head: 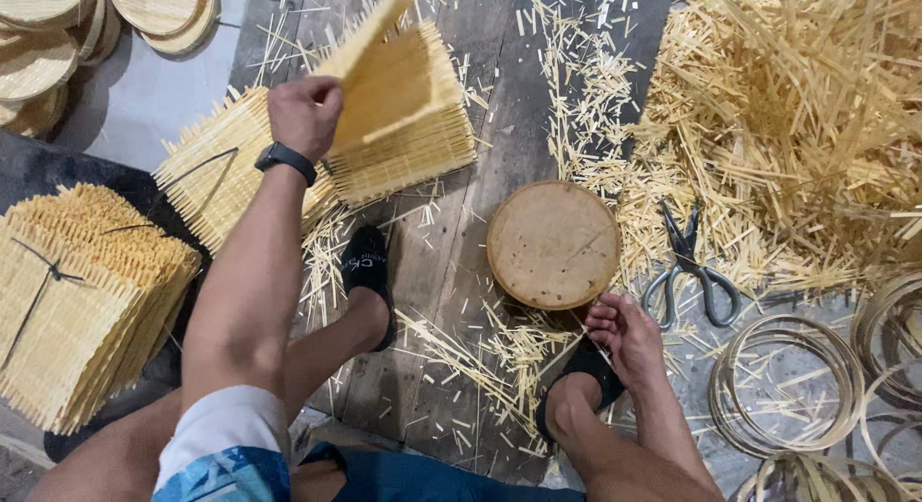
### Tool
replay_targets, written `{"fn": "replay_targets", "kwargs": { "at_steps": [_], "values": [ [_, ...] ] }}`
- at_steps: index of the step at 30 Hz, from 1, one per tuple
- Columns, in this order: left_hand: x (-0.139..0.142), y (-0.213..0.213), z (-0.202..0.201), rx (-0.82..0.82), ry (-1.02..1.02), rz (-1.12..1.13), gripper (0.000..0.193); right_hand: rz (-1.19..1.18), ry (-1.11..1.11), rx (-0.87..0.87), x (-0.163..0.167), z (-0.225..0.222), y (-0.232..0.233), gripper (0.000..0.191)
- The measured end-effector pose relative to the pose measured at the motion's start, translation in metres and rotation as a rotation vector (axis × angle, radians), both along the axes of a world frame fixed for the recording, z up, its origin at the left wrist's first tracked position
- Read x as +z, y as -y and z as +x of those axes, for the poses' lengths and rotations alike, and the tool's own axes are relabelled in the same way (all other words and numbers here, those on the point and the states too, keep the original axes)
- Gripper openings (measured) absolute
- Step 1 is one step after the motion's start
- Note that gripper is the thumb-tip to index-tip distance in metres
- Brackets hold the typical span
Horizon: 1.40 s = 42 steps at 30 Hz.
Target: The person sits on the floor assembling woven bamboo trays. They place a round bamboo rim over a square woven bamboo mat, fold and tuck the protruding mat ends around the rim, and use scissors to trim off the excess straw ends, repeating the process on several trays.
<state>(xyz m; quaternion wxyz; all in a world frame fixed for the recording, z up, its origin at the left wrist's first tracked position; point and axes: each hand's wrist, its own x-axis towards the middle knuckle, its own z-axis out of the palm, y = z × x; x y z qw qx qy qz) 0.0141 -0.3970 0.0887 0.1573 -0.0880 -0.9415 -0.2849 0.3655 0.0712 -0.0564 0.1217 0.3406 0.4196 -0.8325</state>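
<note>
the left hand (305, 113) pinches a woven bamboo mat (370, 41) by its lower corner, fingers curled shut on it, lifting it tilted off the stack (403, 137) just below. the mat looks light, thin and springy, likely to bend, with splintery edges, so a corner or edge grip suits it. the right hand (622, 334) rests with fingers loosely bent, holding nothing, beside the round wooden form (552, 243).
</note>
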Motion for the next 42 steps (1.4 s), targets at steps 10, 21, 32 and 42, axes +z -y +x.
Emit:
{"fn": "replay_targets", "kwargs": {
  "at_steps": [10,21,32,42],
  "values": [
    [-0.034,-0.006,0.018,-0.05,0.689,0.251,0.018,-0.041,0.015,-0.001,-0.014,0.013,-0.001,0.046],
    [0.012,-0.095,0.094,-0.507,-0.339,-0.226,0.006,-0.036,-0.17,-0.117,0.024,-0.001,-0.006,0.05],
    [-0.057,-0.187,0.234,-0.565,0.898,-0.692,0.04,0.397,-0.117,-0.053,-0.006,-0.031,-0.009,0.02],
    [-0.13,-0.146,0.172,-0.081,1.012,0.298,0.042,0.326,-0.218,-0.089,-0.012,-0.01,-0.005,0.026]
  ]
}}
